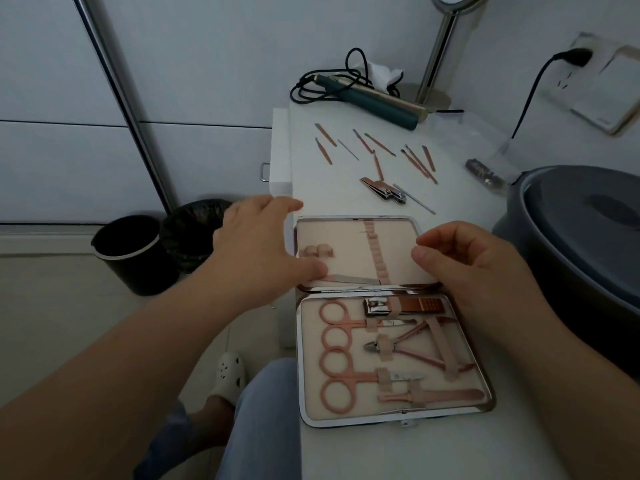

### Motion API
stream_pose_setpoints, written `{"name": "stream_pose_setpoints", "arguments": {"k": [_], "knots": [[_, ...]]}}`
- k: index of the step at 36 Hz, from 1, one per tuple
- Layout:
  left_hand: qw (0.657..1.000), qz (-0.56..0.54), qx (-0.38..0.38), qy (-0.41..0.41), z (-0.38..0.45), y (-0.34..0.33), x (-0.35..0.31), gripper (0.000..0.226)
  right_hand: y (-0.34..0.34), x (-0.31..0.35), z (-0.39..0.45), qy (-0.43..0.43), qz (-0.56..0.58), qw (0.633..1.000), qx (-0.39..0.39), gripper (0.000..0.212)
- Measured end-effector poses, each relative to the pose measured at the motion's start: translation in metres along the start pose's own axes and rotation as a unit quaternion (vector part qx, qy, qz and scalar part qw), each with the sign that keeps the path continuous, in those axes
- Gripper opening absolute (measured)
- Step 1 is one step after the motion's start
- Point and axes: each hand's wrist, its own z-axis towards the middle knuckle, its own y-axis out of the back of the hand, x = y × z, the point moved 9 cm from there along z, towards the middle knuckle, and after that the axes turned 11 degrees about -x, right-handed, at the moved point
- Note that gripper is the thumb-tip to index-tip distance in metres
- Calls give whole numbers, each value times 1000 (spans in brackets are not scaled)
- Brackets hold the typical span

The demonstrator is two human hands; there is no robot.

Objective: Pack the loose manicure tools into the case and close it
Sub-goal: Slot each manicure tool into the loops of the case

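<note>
Lying open on the white table (332, 202), the chrome-rimmed manicure case with beige lining (394, 415) is showing its near half filled with strapped-in rose-gold scissors (337, 348), nippers and a clipper. The left hand (258, 245) is reaching to the far half's left edge, its fingers (311, 270) spread fairly straight and touching the lining. The right hand (478, 268) is hovering at the right edge with fingers loosely curled; I cannot tell whether they are gripping anything. Loose rose-gold slender tools (377, 150) and a loose rose-gold nail clipper (382, 190) are lying scattered farther back on the table. No legible writing or brand is showing on the case or tools.
</note>
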Motion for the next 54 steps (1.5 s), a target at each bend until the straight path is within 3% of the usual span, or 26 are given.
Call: {"name": "stream_pose_setpoints", "arguments": {"k": [4,7,10,19,34,41,54], "knots": [[997,1,70,22,6,-19,11,114,-2,-12,1,-2,-102,995,7,17],[996,-10,81,19,3,-27,8,115,-3,-19,2,-15,-119,993,17,33],[997,-6,70,15,0,-31,1,113,-2,-20,3,-6,-121,993,16,36],[998,37,47,0,1,-32,-18,106,-7,-16,1,19,-140,989,42,29],[1000,2,27,4,-1,-35,-20,97,-11,-13,1,24,-160,986,47,21],[990,-121,-42,-53,-22,-13,-26,67,-16,-5,-6,51,-154,983,80,7],[973,-177,-102,-111,-66,6,-15,13,-16,10,-11,115,-205,967,95,11]]}}
